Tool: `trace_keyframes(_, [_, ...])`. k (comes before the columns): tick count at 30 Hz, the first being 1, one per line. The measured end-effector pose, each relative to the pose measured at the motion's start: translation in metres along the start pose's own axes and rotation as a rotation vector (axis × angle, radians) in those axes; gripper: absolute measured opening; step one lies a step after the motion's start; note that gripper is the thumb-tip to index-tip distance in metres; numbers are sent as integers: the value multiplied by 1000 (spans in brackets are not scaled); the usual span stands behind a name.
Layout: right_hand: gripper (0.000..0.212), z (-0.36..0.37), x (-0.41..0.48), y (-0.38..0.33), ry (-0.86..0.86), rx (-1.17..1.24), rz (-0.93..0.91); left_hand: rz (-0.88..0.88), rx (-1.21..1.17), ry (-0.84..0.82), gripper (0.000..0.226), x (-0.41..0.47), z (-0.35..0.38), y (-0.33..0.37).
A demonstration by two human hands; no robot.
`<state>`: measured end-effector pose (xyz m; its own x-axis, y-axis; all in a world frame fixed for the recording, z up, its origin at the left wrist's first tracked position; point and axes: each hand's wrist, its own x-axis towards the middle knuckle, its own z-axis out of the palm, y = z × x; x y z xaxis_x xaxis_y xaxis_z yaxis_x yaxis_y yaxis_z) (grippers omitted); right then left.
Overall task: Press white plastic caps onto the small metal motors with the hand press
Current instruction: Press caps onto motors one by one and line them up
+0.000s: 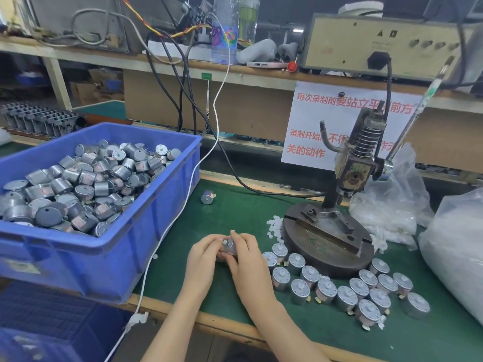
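On the mat [235, 210] just left of the press [350, 176], a motor [230, 245] is held in the curled left hand [206, 253] and pinched on top by the right hand [247, 257], so a crooked cap would likely crack when pressed.

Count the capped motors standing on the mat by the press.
16 capped motors: seven clustered at the press base's front-left edge, nine curving round its front. None seems hidden. Excluded: the loose motor and the held motor in the left hand and right hand.
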<state>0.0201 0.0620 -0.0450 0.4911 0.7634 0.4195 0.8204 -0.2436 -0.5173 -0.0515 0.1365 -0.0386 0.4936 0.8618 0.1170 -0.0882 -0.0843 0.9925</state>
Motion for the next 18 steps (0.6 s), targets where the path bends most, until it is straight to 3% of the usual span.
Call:
trace_keyframes(10, [43,-11,-2,2,-26,117,-34,-28,46,50,35,0,-1,-2])
trace_keyframes(14, [38,-49,6,11,107,126,-76,-1,70,48,39,1,0,-4])
trace_keyframes(18, [37,-98,18,49,218,33,134,31,130,44,39,1,1,-8])
